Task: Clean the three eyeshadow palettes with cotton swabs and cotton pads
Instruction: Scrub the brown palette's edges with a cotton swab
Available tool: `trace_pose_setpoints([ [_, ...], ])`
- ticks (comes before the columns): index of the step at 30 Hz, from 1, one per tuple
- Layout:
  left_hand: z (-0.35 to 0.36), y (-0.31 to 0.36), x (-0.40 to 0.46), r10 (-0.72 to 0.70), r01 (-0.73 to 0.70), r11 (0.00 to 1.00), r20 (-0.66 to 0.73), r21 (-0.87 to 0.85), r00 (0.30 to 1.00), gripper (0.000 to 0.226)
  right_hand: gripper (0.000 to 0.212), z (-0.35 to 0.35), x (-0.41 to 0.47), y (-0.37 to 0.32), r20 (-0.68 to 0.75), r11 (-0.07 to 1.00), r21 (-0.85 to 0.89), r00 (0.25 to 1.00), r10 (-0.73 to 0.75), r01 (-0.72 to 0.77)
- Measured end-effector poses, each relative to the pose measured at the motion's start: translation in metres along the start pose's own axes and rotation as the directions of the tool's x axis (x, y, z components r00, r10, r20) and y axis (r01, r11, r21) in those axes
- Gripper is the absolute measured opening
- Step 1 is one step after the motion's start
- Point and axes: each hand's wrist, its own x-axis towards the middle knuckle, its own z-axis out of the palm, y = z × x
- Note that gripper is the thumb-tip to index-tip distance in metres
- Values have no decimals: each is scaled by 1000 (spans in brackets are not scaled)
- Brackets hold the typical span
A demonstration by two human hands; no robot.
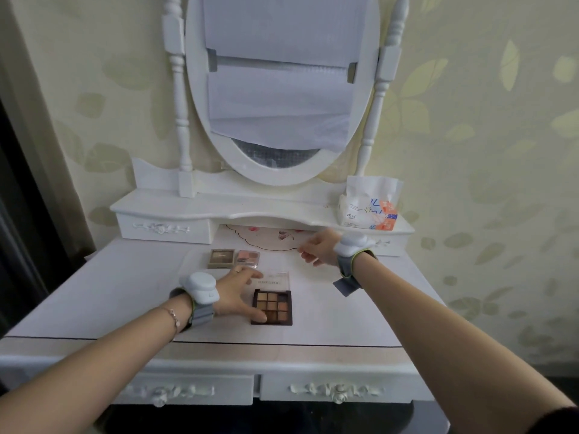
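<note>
Thumb of left hand (238,292) touches nine-pan palette (272,307).

I lean over a white dressing table (94,296). Near its middle lies an open nine-pan palette (272,306), its clear lid (274,280) flat toward the back edge; my left hand (238,291) rests on the top at the palette's left side. Further back sit a brown palette (221,258) and, touching its right side, a pink palette (248,257). A dark grey scrap (346,287) lies toward the right edge. On the raised back shelf (200,205), at its right end, sits a tissue pack (369,205).
</note>
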Motion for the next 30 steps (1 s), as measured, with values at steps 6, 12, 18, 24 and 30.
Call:
trace_pose_setpoints([
  [6,-31,32,29,34,-33,999,-37,13,999,97,34,-45,-4,-20,-125,819,-574,989,-78,-8],
  [12,-26,72,72,72,-72,997,-41,-11,997,88,44,-74,-10,-14,-194,629,-757,980,44,-178],
  [18,-2,111,105,131,-129,991,-78,29,988,99,68,-93,-14,3,-177,609,-747,963,205,-267],
  [24,21,136,129,101,-100,995,-78,9,992,110,73,-96,-13,13,-171,693,-667,961,215,-274],
  [30,32,141,142,101,-104,994,-91,-26,991,91,68,-95,-6,14,-90,702,-653,950,300,-283],
])
